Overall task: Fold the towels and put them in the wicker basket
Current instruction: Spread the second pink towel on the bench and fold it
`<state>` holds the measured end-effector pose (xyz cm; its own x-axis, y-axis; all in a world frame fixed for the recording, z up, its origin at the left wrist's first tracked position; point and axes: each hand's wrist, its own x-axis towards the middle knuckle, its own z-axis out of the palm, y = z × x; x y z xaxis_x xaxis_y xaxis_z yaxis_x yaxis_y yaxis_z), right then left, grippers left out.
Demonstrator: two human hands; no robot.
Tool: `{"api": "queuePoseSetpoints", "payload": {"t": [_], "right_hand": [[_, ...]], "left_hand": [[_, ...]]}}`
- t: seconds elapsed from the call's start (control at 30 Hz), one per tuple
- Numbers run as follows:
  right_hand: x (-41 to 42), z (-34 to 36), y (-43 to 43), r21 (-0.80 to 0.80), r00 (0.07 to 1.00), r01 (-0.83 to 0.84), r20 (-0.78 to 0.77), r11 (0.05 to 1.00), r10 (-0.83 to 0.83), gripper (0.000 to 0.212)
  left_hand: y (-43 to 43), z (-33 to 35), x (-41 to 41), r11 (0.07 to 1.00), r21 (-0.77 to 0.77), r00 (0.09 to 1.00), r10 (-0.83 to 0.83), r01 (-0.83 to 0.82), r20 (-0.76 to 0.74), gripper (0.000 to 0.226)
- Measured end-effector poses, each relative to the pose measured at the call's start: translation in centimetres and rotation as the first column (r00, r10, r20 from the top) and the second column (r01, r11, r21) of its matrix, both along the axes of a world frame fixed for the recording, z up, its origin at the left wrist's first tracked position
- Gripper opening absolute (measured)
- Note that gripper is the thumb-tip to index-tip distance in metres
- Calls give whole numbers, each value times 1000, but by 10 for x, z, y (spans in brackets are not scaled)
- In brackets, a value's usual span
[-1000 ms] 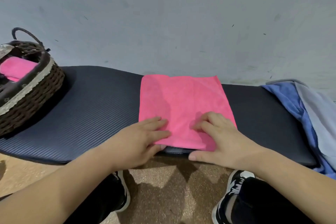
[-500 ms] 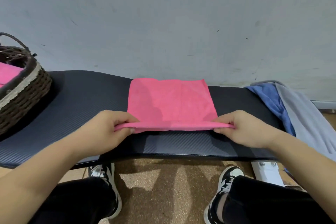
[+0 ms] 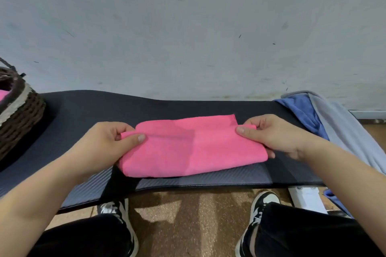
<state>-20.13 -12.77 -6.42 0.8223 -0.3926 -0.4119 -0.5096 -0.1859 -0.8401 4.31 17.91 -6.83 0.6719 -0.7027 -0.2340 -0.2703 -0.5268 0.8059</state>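
- My left hand (image 3: 104, 144) and right hand (image 3: 277, 135) have carried the bright pink cloth towel's (image 3: 192, 148) near edge over, halving it.
- Both grips pinch its ends on the dark padded tabletop (image 3: 87, 110).
- The brown wicker basket (image 3: 20, 115) waits far left.

Hands: two, a left hand (image 3: 104, 142) and a right hand (image 3: 277, 137)
Pink towels: two, one folded pink towel (image 3: 192, 148) on the surface, one pink towel in the basket (image 3: 2, 95), only an edge showing
Wicker baskets: one wicker basket (image 3: 20, 115)
Other cloths: two, a blue cloth (image 3: 302, 112) and a grey cloth (image 3: 342, 131)
Shoes: two, a left shoe (image 3: 119, 213) and a right shoe (image 3: 261, 206)
Surfaces: one dark padded surface (image 3: 87, 110)
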Motion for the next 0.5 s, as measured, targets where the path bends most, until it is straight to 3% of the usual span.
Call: {"api": "queuePoseSetpoints", "payload": {"t": [0.17, 0.37, 0.5], "right_hand": [[33, -14, -8, -92, 989, 146, 51, 985, -142, 30], [60, -43, -16, -284, 974, 215, -1, 934, -224, 29], [67, -46, -21, -235, 959, 260, -47, 937, -278, 18]], "left_hand": [[-22, -6, 22, 994, 8, 993, 105, -105, 49, 15], [-41, -29, 40, 977, 205, 968, -1, -52, 250, 13], [-49, -30, 41, 961, 271, 960, -33, -45, 277, 11]]}}
